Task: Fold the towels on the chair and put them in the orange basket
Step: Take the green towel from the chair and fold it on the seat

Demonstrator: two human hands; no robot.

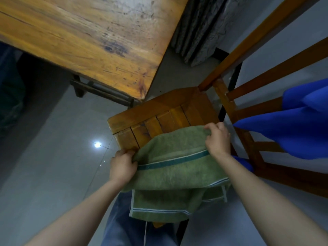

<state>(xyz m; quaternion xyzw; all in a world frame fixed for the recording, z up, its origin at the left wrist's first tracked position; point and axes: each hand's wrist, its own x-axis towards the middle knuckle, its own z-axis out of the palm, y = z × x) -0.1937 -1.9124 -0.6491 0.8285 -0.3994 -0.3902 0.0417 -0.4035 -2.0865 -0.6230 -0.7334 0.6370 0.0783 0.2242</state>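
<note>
Both hands pinch green towel [170, 174] over chair [159, 112].

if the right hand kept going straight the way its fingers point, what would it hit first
Probably the bare wooden chair seat. The right hand pinches the far edge of the green towel, fingers aimed up-left across the slats; beyond lies the table corner, though depth is unclear.

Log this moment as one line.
stage: folding | left hand: grips green towel | right hand: grips towel | on chair seat | basket: unseen
</note>
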